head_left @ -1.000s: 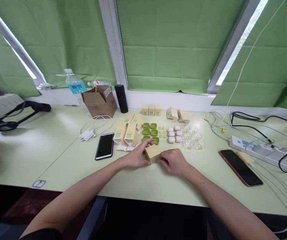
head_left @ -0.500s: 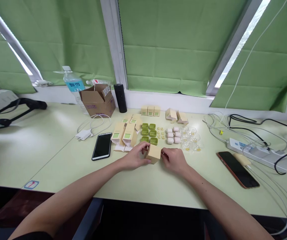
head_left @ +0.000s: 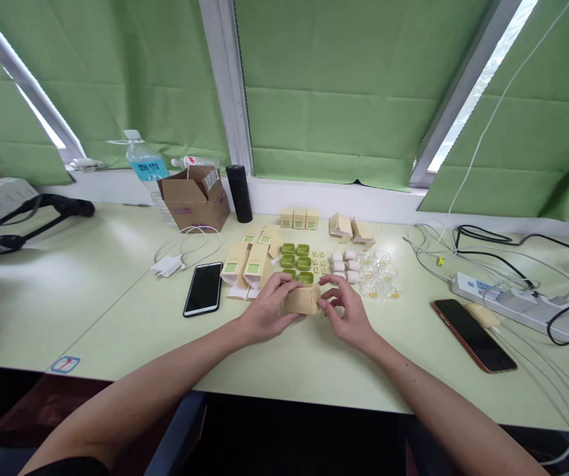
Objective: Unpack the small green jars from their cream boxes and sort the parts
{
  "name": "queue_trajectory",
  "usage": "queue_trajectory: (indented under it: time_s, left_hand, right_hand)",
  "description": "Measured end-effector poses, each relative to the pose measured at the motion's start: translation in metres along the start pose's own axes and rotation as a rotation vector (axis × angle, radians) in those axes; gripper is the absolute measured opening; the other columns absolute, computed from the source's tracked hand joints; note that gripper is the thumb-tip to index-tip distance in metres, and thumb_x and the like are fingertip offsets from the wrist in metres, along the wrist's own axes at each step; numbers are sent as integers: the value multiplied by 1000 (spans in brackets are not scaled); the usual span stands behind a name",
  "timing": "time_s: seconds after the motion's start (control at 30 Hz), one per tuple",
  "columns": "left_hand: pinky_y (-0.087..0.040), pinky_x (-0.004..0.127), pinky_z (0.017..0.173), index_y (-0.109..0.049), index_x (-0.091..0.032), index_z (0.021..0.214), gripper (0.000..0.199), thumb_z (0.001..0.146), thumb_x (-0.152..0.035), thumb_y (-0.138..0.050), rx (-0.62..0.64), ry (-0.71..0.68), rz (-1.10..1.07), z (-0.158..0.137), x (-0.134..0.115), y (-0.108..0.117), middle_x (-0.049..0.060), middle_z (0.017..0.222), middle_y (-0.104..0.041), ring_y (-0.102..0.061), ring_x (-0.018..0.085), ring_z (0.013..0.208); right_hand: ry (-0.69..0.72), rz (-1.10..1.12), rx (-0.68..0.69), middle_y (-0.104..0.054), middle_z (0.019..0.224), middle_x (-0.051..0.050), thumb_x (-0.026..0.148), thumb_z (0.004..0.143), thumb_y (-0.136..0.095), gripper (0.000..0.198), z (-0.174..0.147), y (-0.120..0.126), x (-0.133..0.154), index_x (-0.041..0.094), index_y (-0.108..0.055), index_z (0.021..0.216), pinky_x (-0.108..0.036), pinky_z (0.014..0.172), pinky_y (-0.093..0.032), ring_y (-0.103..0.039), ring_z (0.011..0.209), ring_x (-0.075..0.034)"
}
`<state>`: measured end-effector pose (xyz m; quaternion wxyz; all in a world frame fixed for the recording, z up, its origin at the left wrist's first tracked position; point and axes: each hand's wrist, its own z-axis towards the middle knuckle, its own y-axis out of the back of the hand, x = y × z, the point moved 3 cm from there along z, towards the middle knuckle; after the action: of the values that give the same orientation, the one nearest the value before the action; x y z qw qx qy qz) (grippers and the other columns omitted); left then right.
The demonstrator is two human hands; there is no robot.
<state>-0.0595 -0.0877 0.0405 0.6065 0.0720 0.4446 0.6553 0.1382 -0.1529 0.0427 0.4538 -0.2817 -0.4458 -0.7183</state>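
Note:
A small tan cardboard box (head_left: 302, 301) lies on its side between my hands. My left hand (head_left: 270, 308) is closed around its left end, fingers on the far side and thumb along the near side. At the right end, the curved fingers and thumb of my right hand (head_left: 347, 311) pinch at the box's edge; the exact contact is too small to make out. Just beyond are green square cups (head_left: 304, 262), tiny yellowish pieces (head_left: 316, 262), pale pink-white rounded pieces (head_left: 338, 266) and clear plastic domes (head_left: 373, 289).
Upright tan boxes (head_left: 257, 266) stand left of the cups, with more small boxes (head_left: 299, 218) and two opened ones (head_left: 362, 231) behind. Phones lie left (head_left: 203, 289) and right (head_left: 472, 335). A power strip (head_left: 512, 301) with cables, a brown carton (head_left: 195, 198) and a black cylinder (head_left: 239, 194) surround them.
The small box has turned onto its side and now lies lower between my hands. My right-hand fingers have spread from a tight pinch and moved against its right end.

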Motion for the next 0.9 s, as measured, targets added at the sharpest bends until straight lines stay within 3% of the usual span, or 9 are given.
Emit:
queue_trajectory:
  time_s: [0.27,0.57,0.73,0.9]
  left_hand:
    - [-59,39,86,-50,-20,135,50,92,-33,-71,-48,-216,155,0,-8,-1,12,114,-53,-58,24,104]
    - [-58,41,82,-46,-15,137,54,88,-13,-68,-32,-414,370,-3,-13,-1,12,104,-59,-61,25,97]
    - [-58,41,82,-44,-19,139,52,91,-14,-63,40,-413,424,-4,-12,-2,10,106,-61,-63,25,98]
    - [-59,42,82,-42,-21,140,50,93,-14,-58,61,-358,413,-3,-12,-4,11,108,-61,-64,27,100]
  right_hand:
    - [41,-14,111,-48,138,-11,22,93,-54,46,-4,-3,5,32,-41,136,-40,75,-60,-63,97,-21]
    - [139,-92,216,-39,146,-13,10,87,-52,67,-7,-2,11,32,-30,147,-48,91,-58,-59,103,-23]
    - [191,-152,234,-37,148,-15,7,82,-52,75,-7,-5,10,30,-25,148,-50,92,-57,-58,102,-24]
    - [117,-116,197,-40,143,-14,7,78,-53,73,-8,-7,7,29,-28,143,-45,86,-59,-63,96,-22]
